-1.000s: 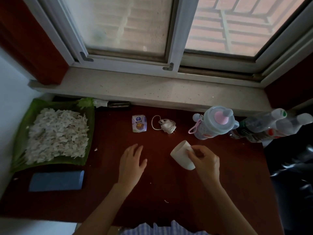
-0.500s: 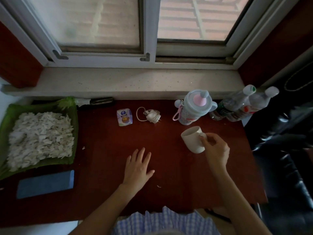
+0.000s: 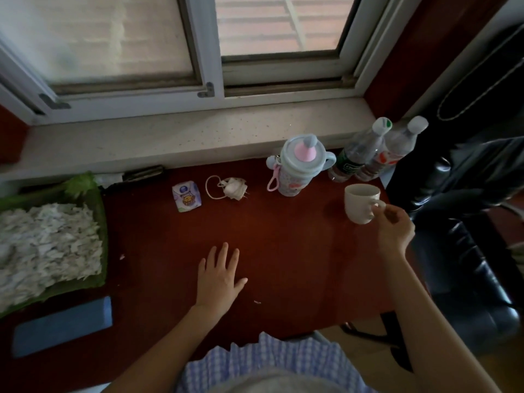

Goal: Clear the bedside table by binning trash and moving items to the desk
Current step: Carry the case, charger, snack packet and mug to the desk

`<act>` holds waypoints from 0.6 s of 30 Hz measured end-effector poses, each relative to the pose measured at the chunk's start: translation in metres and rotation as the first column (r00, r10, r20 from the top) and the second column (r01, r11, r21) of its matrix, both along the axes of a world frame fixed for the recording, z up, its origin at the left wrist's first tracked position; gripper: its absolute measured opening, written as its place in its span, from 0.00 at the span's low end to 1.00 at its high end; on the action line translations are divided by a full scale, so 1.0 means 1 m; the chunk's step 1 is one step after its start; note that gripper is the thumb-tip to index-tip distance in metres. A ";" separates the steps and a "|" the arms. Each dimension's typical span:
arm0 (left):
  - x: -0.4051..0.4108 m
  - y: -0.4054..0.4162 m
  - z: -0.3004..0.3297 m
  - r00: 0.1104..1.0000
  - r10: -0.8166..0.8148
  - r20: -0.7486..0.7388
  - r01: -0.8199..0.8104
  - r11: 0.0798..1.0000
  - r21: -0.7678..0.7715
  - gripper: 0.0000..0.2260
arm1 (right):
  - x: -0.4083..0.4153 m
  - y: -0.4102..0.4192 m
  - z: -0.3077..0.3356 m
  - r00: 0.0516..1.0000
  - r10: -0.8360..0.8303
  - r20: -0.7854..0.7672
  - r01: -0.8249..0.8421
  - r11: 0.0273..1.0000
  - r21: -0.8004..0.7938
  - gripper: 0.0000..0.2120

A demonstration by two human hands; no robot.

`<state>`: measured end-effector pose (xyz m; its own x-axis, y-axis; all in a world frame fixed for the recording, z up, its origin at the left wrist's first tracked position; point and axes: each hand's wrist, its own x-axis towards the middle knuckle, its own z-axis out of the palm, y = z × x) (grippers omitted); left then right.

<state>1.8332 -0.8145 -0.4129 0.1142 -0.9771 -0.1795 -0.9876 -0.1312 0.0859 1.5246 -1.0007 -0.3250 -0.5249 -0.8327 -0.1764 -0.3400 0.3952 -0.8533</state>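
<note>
My right hand (image 3: 394, 228) grips the handle of a white mug (image 3: 359, 202), which is upright at the right end of the dark red table (image 3: 283, 251), just in front of two plastic bottles (image 3: 371, 151). I cannot tell whether the mug rests on the table or hovers just above it. My left hand (image 3: 218, 275) lies flat and empty on the middle of the table, fingers spread. Behind it sit a small printed carton (image 3: 186, 196) and a white plug with its coiled cord (image 3: 230, 188). A pastel sippy bottle (image 3: 297, 165) stands by the window sill.
A green tray (image 3: 100, 211) heaped with white shreds fills the left side. A blue flat box (image 3: 61, 327) lies at the front left. The stone window sill (image 3: 170, 137) runs along the back. A black leather chair (image 3: 465, 251) stands to the right of the table.
My right hand has carried the mug from the table's middle to its right end and turned it upright. The left hand stayed flat on the table. The view shifted right.
</note>
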 end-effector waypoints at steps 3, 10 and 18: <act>0.001 0.000 0.000 1.000 -0.003 0.000 0.003 1.000 0.002 0.33 | -0.005 -0.004 -0.004 0.999 -0.031 0.014 0.031 1.000 0.001 0.11; 0.002 0.000 0.000 0.999 -0.034 0.023 0.034 0.999 -0.001 0.32 | -0.008 -0.005 -0.011 0.999 -0.045 0.021 0.045 0.999 -0.007 0.09; 0.002 0.000 -0.002 0.999 -0.039 0.036 0.039 0.999 0.003 0.32 | -0.012 0.024 -0.022 0.997 0.048 -0.066 -0.047 0.999 0.012 0.09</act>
<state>1.8356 -0.8149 -0.4146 0.0828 -0.9806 -0.1779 -0.9944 -0.0931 0.0500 1.5126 -0.9762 -0.3468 -0.4958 -0.8552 -0.1511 -0.4145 0.3860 -0.8242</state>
